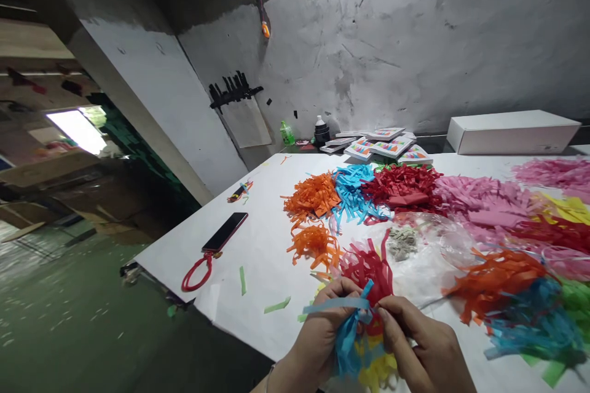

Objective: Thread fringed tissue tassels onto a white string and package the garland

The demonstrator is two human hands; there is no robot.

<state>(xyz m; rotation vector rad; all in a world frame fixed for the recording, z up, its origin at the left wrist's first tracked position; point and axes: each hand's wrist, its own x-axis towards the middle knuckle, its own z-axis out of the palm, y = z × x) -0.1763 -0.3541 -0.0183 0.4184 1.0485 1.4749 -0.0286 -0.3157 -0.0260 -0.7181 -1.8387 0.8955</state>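
My left hand is closed on a blue paper tassel, whose cut strips hang down below the fingers. Fingers of my right hand are pinched together just right of the tassel's top; whatever lies between the fingertips is too small to make out. Behind my hands a red paper tassel lies on the table. Yellow paper strips show beneath and between the hands.
Fringed paper piles in orange, blue, red and pink spread across the white table. A phone with a red strap lies left. Printed packets and a white box stand along the wall.
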